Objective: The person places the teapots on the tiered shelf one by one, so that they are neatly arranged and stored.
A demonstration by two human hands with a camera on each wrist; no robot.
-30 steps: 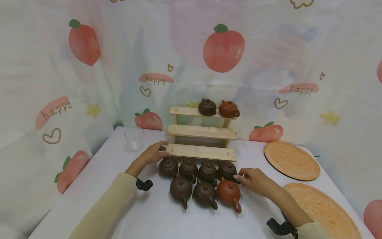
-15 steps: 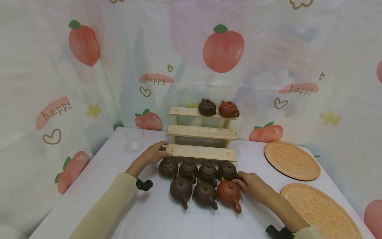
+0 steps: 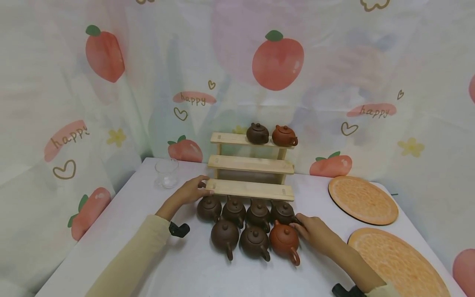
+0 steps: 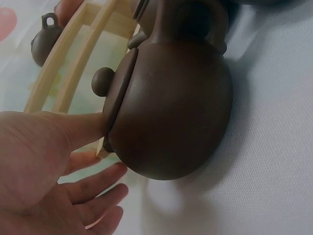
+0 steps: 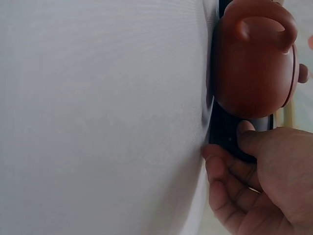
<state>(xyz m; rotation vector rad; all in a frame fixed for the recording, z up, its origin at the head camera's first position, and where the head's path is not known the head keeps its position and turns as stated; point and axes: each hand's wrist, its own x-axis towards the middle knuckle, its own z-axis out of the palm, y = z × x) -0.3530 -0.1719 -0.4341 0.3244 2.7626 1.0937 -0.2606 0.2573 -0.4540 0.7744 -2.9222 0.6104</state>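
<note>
In the head view, the handle [image 3: 296, 220] of the dark teapot [image 3: 283, 211] at the right end of the back row was pinched between the thumb and forefinger of the right hand [image 3: 315, 233]. The pot's body was set to the left of those fingers and slightly beyond them, with its long axis run obliquely from the handle to a spout turned away, toward the rack. The lowest plank [image 3: 250, 189] was placed beyond the fingertips and to their left, just past the spout, while the red teapot [image 3: 285, 240] was stood on their near left side. The right hand was much the nearer to the pinched pot; the left hand [image 3: 189, 192] was set at the opposite end of the plank. In the left wrist view, the thumb and forefinger were held against the plank's end, the other three fingers were loosely spread with nothing held, and another dark teapot [image 4: 176, 112] was seen just beside the thumb; whether it was touched could not be told. In the right wrist view, the fingers were curled and the thumb laid on dark clay, with the pot largely hidden by the red one.
</note>
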